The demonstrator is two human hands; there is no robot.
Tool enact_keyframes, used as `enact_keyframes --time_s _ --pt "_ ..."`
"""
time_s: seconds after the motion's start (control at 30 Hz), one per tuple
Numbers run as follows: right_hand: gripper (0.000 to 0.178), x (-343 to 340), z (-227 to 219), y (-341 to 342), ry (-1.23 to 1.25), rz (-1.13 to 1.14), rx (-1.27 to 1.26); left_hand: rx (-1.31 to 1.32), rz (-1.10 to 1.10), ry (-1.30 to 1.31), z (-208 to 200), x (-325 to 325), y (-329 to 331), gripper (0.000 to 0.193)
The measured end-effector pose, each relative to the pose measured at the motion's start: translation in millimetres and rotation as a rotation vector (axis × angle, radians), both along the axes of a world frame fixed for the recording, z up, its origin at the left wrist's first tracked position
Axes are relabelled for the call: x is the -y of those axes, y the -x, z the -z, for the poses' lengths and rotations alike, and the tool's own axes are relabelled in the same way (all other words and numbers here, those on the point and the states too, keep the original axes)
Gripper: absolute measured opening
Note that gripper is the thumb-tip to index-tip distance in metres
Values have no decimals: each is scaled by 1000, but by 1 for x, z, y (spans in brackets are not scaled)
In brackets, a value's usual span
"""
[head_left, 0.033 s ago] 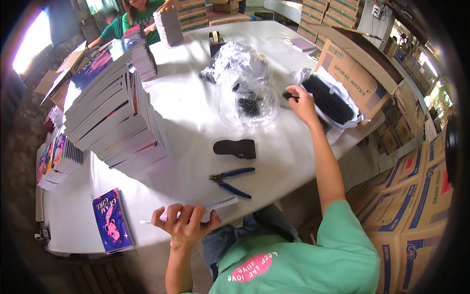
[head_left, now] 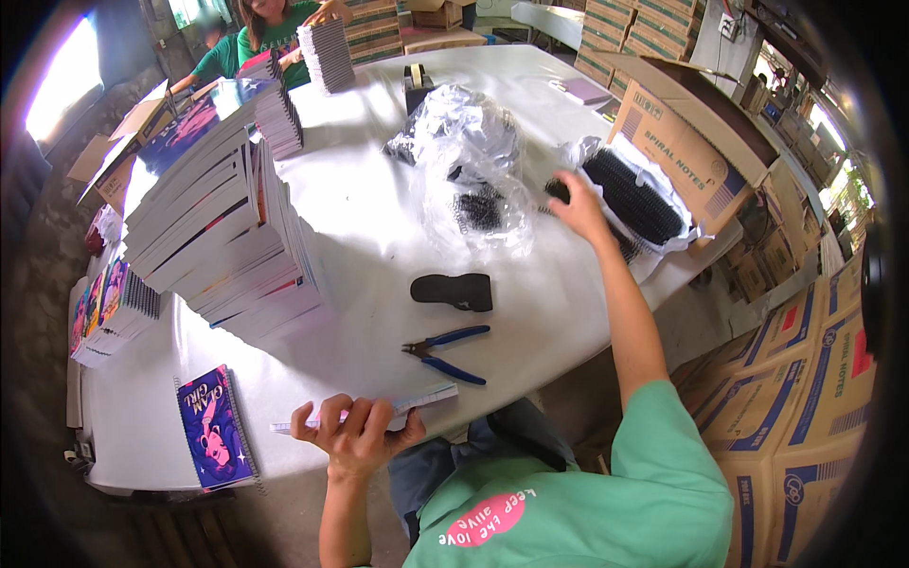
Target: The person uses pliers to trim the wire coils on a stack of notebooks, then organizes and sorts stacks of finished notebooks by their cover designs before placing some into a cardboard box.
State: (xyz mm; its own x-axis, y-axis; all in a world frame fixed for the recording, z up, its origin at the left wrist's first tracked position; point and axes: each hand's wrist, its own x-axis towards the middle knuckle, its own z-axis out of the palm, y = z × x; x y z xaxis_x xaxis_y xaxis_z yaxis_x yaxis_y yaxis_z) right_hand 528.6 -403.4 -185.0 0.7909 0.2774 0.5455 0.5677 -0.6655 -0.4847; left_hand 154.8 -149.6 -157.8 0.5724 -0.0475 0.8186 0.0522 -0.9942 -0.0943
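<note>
My left hand (head_left: 355, 435) grips a thin stack of notebook pages (head_left: 437, 395), seen edge-on at the table's near edge. Its fingers are bent over the stack, the thumb to the right. My right hand (head_left: 579, 206) reaches far right, its fingers curled round a black spiral binding coil (head_left: 559, 190), partly hidden by them. Just right of it, many black coils (head_left: 632, 194) lie in white wrapping. Between the hands are blue-handled cutting pliers (head_left: 450, 353), spread apart, and a flat black object (head_left: 452, 292) of unclear kind. A purple-covered spiral notebook (head_left: 218, 428) lies left of my left hand.
A tall stack of unbound notebooks (head_left: 227, 237) stands on the left. Clear plastic bags (head_left: 473, 175) with black coils fill the table's middle. An open carton (head_left: 677, 142) sits behind the wrapped coils, and stacked cartons (head_left: 786, 407) rise at the right. A person (head_left: 275, 38) works across the table.
My right hand has moved slightly left, its fingers closing further over the coil. My left hand still holds the pages in the same place.
</note>
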Motion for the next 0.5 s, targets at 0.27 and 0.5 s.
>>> enact_keyframes --time_s 0.27,0.5 --pt "44 1 29 -23 482 23 158 203 4 -89 15 -27 -1 33" --pt "53 -9 -96 43 -97 -102 275 134 -72 14 28 -14 9 22"
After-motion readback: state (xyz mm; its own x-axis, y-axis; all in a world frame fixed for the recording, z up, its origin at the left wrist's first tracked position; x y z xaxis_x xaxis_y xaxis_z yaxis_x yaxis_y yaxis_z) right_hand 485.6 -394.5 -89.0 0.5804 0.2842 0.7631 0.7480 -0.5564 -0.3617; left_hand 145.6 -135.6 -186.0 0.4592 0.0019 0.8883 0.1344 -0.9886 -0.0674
